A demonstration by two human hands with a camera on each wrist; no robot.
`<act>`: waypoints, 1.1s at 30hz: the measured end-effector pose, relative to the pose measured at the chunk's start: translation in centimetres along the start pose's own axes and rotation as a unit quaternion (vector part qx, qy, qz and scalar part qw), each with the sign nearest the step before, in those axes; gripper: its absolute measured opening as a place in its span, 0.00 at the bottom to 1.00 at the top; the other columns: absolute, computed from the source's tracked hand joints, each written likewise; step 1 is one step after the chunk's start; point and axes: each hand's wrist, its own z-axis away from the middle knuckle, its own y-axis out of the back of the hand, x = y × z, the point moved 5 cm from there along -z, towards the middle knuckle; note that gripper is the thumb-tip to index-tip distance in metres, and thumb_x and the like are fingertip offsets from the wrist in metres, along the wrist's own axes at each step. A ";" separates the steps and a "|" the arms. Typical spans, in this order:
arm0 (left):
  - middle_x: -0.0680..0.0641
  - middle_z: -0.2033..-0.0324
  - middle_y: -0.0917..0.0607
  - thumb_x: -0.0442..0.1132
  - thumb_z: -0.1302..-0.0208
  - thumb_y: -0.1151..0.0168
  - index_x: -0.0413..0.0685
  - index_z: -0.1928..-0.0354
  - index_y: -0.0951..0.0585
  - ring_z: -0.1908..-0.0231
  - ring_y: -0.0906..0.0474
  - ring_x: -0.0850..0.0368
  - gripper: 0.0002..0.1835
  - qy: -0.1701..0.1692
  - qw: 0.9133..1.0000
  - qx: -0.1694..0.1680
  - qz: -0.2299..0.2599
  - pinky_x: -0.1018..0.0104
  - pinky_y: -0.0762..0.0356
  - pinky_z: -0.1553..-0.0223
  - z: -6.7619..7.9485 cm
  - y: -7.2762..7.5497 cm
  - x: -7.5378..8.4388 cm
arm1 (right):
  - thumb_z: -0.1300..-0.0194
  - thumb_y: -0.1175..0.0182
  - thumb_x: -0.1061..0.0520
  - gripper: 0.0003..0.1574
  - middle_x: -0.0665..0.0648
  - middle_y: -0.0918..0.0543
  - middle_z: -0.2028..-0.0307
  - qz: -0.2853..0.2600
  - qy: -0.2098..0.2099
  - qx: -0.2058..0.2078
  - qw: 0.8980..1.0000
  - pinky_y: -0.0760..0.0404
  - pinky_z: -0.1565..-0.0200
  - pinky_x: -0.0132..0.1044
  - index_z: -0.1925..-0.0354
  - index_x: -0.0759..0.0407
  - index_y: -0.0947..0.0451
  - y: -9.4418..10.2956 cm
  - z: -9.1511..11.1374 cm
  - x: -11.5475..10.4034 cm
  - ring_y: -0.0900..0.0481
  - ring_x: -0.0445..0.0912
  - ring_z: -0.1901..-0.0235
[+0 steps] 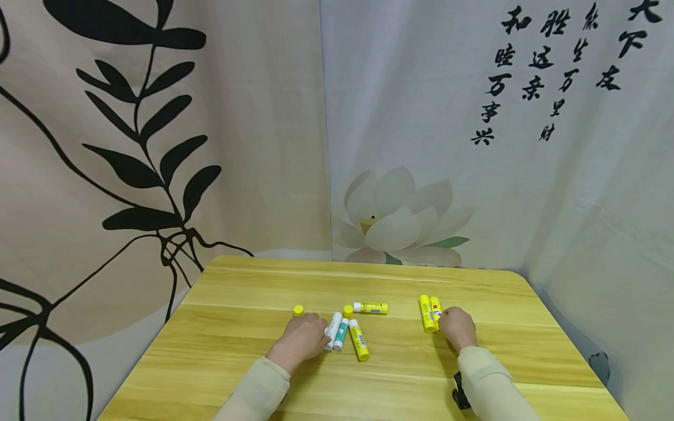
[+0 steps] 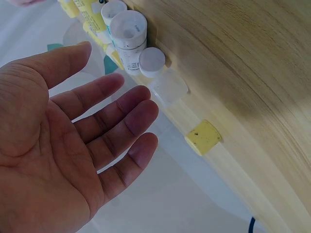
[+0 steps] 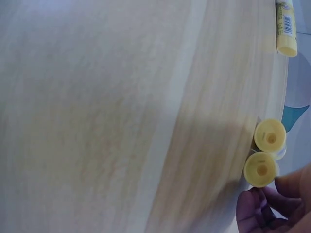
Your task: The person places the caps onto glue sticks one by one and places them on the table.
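Observation:
My left hand [image 1: 301, 340] is over the table beside a white glue stick [image 1: 334, 327]. Its fingers are loosely bent and the palm holds nothing in the left wrist view. A teal-and-white glue stick [image 1: 341, 334] and a yellow glue stick [image 1: 359, 340] lie just right of the white one. Farther right, two yellow glue sticks lie side by side. My right hand [image 1: 459, 328] pinches the lower end of the right-hand yellow glue stick [image 1: 435, 305], partly covering it. The other yellow glue stick [image 1: 426, 314] touches it on the left.
A yellow glue stick with a white end [image 1: 371, 308] lies crosswise behind the middle group. One yellow cap [image 1: 348, 311] is beside it, another yellow cap [image 1: 298, 310] behind my left hand. A translucent piece [image 2: 169, 88] shows in the left wrist view. Curtains hang behind the wooden table [image 1: 210, 351].

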 end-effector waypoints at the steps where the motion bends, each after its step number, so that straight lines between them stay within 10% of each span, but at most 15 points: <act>1: 0.52 0.77 0.25 0.47 0.36 0.33 0.48 0.71 0.21 0.73 0.27 0.57 0.13 0.000 1.000 0.001 0.000 0.60 0.25 0.71 0.0 0.0 0.0 | 0.32 0.59 0.64 0.23 0.70 0.17 0.59 0.001 0.001 0.002 1.000 0.21 0.60 0.51 0.53 0.77 0.21 0.0 0.0 0.0 0.20 0.54 0.65; 17: 0.52 0.77 0.25 0.46 0.36 0.33 0.48 0.72 0.21 0.73 0.27 0.57 0.12 0.001 1.000 -0.004 0.006 0.59 0.25 0.71 0.2 0.3 0.1 | 0.33 0.59 0.67 0.21 0.55 0.29 0.82 0.009 0.005 0.008 1.000 0.34 0.75 0.37 0.82 0.58 0.32 0.0 0.2 0.6 0.37 0.47 0.80; 33: 0.52 0.77 0.25 0.47 0.36 0.33 0.49 0.72 0.22 0.74 0.28 0.58 0.13 0.010 1.000 -0.014 0.004 0.59 0.26 0.72 0.2 0.3 0.1 | 0.33 0.57 0.65 0.21 0.72 0.17 0.57 0.031 0.004 0.012 0.999 0.21 0.56 0.57 0.55 0.76 0.20 0.5 0.3 0.8 0.19 0.61 0.60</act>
